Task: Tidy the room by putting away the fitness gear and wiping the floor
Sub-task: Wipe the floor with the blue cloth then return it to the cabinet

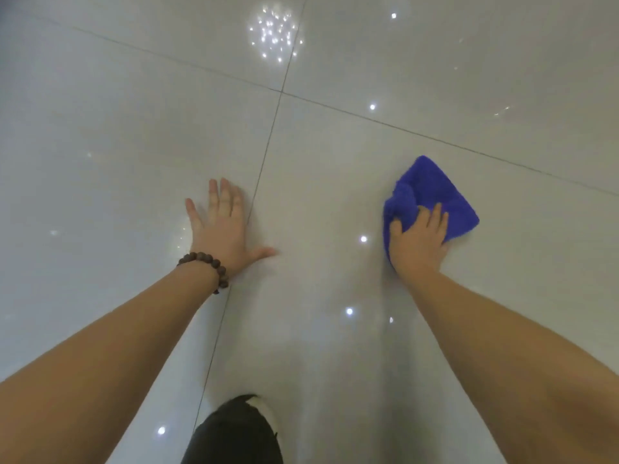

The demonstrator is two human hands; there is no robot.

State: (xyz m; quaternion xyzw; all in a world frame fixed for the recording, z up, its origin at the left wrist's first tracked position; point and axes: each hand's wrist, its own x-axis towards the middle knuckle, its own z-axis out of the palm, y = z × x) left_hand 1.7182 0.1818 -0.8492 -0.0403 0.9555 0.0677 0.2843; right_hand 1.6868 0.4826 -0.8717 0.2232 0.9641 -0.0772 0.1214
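Head view: the right hand (418, 242) presses the blue cloth (432, 195) on the shiny floor (335, 145), fingers curled into it. The left hand (222, 226) lies flat, fingers spread. Best to push down evenly and wipe in long rows.

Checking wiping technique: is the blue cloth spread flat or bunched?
Bunched. The cloth is crumpled with folds under the right hand, which grips it against the floor.

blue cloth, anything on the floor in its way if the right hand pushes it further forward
Nothing visible does. The blue cloth lies under the right hand, with only bare glossy tile ahead.
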